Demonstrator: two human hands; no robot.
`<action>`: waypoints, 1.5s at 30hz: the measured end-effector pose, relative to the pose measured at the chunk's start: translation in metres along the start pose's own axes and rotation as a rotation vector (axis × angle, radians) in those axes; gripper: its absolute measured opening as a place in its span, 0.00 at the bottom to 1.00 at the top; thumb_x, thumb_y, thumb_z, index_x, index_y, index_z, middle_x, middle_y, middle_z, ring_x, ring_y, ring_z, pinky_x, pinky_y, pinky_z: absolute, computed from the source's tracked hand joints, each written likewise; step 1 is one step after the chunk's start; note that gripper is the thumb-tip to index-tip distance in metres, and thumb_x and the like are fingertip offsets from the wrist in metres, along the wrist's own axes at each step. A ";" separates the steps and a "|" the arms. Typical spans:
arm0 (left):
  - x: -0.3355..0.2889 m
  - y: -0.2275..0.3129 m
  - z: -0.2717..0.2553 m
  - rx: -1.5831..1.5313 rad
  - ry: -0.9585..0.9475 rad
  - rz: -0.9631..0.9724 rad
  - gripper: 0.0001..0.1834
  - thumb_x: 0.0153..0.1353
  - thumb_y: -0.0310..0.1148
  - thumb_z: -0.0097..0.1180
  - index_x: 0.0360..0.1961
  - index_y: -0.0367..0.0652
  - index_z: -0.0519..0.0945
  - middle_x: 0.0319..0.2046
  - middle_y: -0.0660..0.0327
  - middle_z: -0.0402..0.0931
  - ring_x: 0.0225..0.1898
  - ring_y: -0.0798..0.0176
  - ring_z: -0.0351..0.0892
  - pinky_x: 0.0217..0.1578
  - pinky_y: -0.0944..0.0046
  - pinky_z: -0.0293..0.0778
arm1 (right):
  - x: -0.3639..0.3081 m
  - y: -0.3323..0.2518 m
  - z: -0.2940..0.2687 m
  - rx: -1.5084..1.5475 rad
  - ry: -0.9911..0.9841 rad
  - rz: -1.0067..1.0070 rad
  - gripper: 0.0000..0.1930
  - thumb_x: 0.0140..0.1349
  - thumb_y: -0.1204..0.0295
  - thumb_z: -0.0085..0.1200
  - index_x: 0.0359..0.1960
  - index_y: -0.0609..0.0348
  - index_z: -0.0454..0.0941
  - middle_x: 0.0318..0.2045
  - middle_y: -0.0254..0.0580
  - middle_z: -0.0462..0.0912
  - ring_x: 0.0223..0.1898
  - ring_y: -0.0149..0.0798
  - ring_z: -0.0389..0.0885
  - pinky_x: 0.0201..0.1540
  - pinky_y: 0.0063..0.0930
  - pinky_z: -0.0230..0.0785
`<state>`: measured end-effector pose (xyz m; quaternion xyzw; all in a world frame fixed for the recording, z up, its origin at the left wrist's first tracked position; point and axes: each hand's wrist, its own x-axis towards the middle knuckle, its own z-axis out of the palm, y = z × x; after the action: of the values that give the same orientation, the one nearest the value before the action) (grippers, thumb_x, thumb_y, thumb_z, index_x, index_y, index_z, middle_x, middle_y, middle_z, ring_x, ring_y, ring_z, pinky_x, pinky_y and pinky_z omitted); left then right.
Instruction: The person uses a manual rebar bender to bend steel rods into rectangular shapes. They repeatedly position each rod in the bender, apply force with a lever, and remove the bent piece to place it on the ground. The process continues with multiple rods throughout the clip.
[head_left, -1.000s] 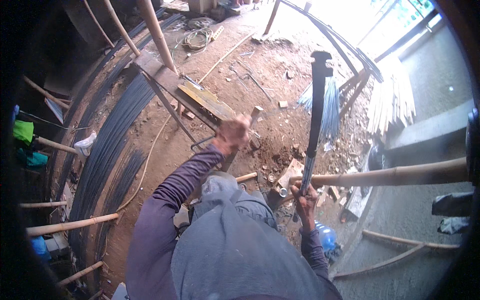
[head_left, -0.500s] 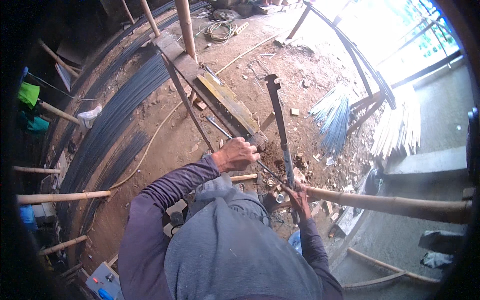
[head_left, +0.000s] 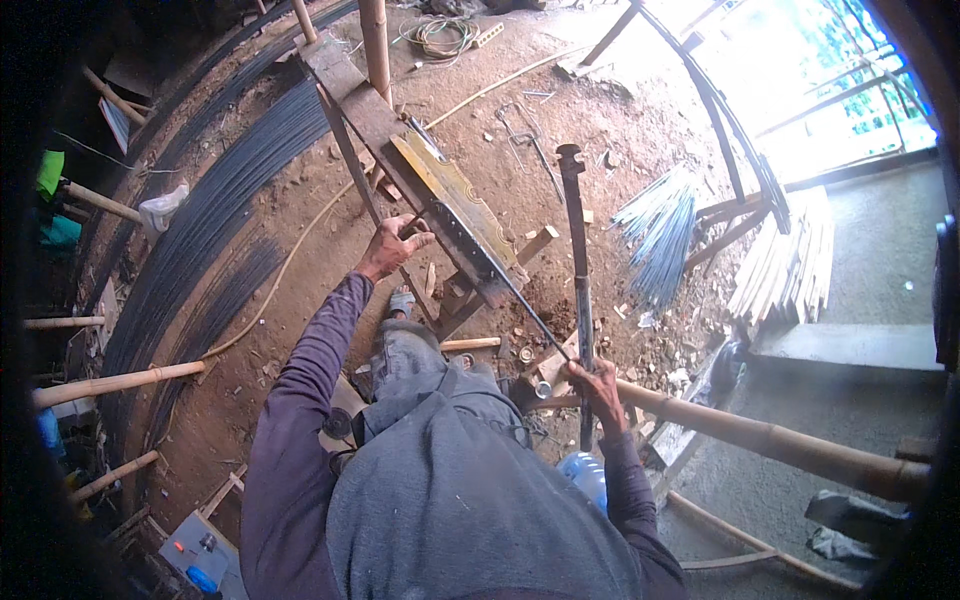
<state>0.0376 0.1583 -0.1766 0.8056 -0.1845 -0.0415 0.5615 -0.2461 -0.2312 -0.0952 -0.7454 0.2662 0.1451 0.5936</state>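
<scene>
My right hand (head_left: 598, 390) is closed around a long dark metal bar (head_left: 577, 250) with a notched, hook-like head, which stands nearly upright in the view. The same hand also has the near end of a thin dark metal rod (head_left: 525, 303). The rod slants up to the left along the edge of a narrow wooden bench (head_left: 480, 282). At the rod's far end is my left hand (head_left: 395, 247), its thumb and fingers apart; whether the fingertips touch the rod is hard to see. A yellowish board (head_left: 450, 190) lies on the bench.
A thick bamboo pole (head_left: 770, 430) runs off to the right of my right hand. Bundled dark rods (head_left: 215, 220) cover the left ground; a fan of shorter rods (head_left: 660, 230) lies right. Bamboo posts (head_left: 120, 382) stick in from the left. A coiled cable (head_left: 440, 40) lies far back.
My left hand has moved up and left along the rod to its far end, loosening its grip. The notched bar has shifted slightly right, still in my right hand.
</scene>
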 end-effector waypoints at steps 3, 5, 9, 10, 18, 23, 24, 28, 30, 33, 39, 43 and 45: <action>-0.012 -0.039 -0.002 -0.323 -0.019 -0.468 0.15 0.64 0.41 0.64 0.40 0.38 0.84 0.26 0.66 0.79 0.22 0.75 0.74 0.22 0.72 0.70 | 0.029 0.010 0.001 0.015 0.021 -0.039 0.14 0.63 0.61 0.65 0.32 0.60 0.81 0.22 0.29 0.79 0.21 0.22 0.71 0.22 0.19 0.60; -0.016 -0.062 0.000 -0.402 -0.095 -0.602 0.16 0.66 0.42 0.62 0.40 0.38 0.84 0.22 0.68 0.76 0.18 0.76 0.70 0.18 0.72 0.66 | 0.048 0.020 0.003 -0.044 0.053 -0.014 0.14 0.64 0.60 0.64 0.32 0.60 0.80 0.22 0.30 0.80 0.21 0.22 0.72 0.23 0.20 0.62; -0.011 -0.096 0.012 -0.395 -0.062 -0.638 0.16 0.67 0.42 0.61 0.40 0.38 0.84 0.19 0.69 0.74 0.15 0.77 0.67 0.16 0.72 0.63 | 0.077 0.043 0.006 -0.136 0.059 0.000 0.14 0.64 0.59 0.63 0.35 0.58 0.80 0.23 0.32 0.81 0.23 0.24 0.75 0.25 0.22 0.66; -0.007 -0.102 0.016 -0.373 -0.044 -0.619 0.16 0.67 0.42 0.61 0.40 0.38 0.84 0.19 0.69 0.74 0.15 0.77 0.67 0.15 0.72 0.62 | 0.083 0.049 0.007 -0.152 0.053 -0.010 0.15 0.64 0.58 0.62 0.38 0.59 0.80 0.23 0.34 0.82 0.23 0.25 0.77 0.25 0.23 0.67; 0.012 -0.116 0.031 -0.054 0.038 -0.635 0.15 0.64 0.39 0.60 0.36 0.36 0.86 0.23 0.67 0.77 0.26 0.73 0.72 0.28 0.66 0.68 | 0.118 0.084 0.014 -0.290 0.049 0.039 0.18 0.66 0.58 0.61 0.39 0.65 0.86 0.26 0.42 0.87 0.24 0.30 0.81 0.27 0.26 0.70; 0.007 -0.108 0.030 0.011 0.099 -0.481 0.14 0.63 0.37 0.62 0.39 0.34 0.86 0.25 0.62 0.81 0.28 0.69 0.77 0.31 0.64 0.72 | 0.118 0.075 0.022 -0.237 0.043 -0.108 0.17 0.66 0.59 0.60 0.36 0.65 0.85 0.24 0.40 0.86 0.23 0.29 0.80 0.27 0.26 0.70; 0.005 -0.106 0.030 0.025 0.116 -0.460 0.15 0.63 0.37 0.62 0.40 0.34 0.85 0.26 0.62 0.82 0.28 0.69 0.78 0.31 0.64 0.73 | 0.118 0.073 0.023 -0.199 0.049 -0.025 0.17 0.66 0.59 0.60 0.36 0.65 0.85 0.23 0.39 0.85 0.23 0.29 0.80 0.26 0.26 0.70; 0.006 -0.103 0.022 -0.157 0.091 -0.578 0.15 0.63 0.37 0.62 0.42 0.34 0.86 0.28 0.60 0.83 0.27 0.72 0.78 0.28 0.67 0.73 | 0.117 0.068 0.023 -0.276 0.101 0.080 0.17 0.65 0.59 0.61 0.34 0.65 0.83 0.21 0.34 0.83 0.23 0.28 0.79 0.27 0.25 0.68; 0.013 -0.104 0.010 -0.295 -0.079 -0.722 0.17 0.65 0.37 0.61 0.48 0.35 0.83 0.27 0.60 0.82 0.23 0.72 0.77 0.23 0.70 0.71 | 0.118 0.071 0.022 -0.144 0.076 0.060 0.16 0.66 0.60 0.61 0.35 0.65 0.83 0.23 0.35 0.83 0.23 0.28 0.78 0.27 0.24 0.68; 0.024 -0.103 -0.010 -0.509 -0.269 -0.915 0.19 0.66 0.36 0.59 0.52 0.33 0.80 0.31 0.58 0.84 0.24 0.68 0.81 0.24 0.68 0.74 | 0.119 0.079 0.021 -0.159 0.041 0.051 0.15 0.68 0.62 0.58 0.42 0.64 0.83 0.28 0.36 0.84 0.24 0.29 0.79 0.27 0.24 0.69; 0.042 -0.097 -0.021 -0.457 -0.425 -0.940 0.19 0.68 0.31 0.55 0.54 0.27 0.76 0.34 0.50 0.85 0.25 0.64 0.84 0.27 0.67 0.80 | 0.118 0.077 0.021 -0.301 0.019 -0.094 0.13 0.69 0.64 0.57 0.42 0.63 0.84 0.29 0.35 0.83 0.26 0.28 0.77 0.28 0.25 0.68; 0.040 -0.107 -0.013 -0.425 -0.434 -0.979 0.21 0.67 0.33 0.56 0.57 0.31 0.75 0.36 0.53 0.85 0.28 0.63 0.85 0.25 0.64 0.80 | 0.119 0.071 0.023 -0.199 0.048 -0.047 0.14 0.67 0.62 0.59 0.37 0.62 0.83 0.25 0.33 0.82 0.23 0.27 0.75 0.26 0.25 0.65; 0.038 -0.118 -0.008 -0.426 -0.447 -0.986 0.22 0.67 0.34 0.57 0.58 0.33 0.75 0.38 0.54 0.84 0.29 0.62 0.85 0.25 0.63 0.81 | 0.121 0.070 0.023 -0.189 0.069 -0.038 0.15 0.66 0.60 0.61 0.34 0.62 0.83 0.22 0.33 0.81 0.21 0.27 0.74 0.24 0.25 0.64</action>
<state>0.1049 0.1880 -0.2766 0.6373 0.1109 -0.5032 0.5730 -0.1851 -0.2467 -0.2224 -0.8075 0.2576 0.1323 0.5138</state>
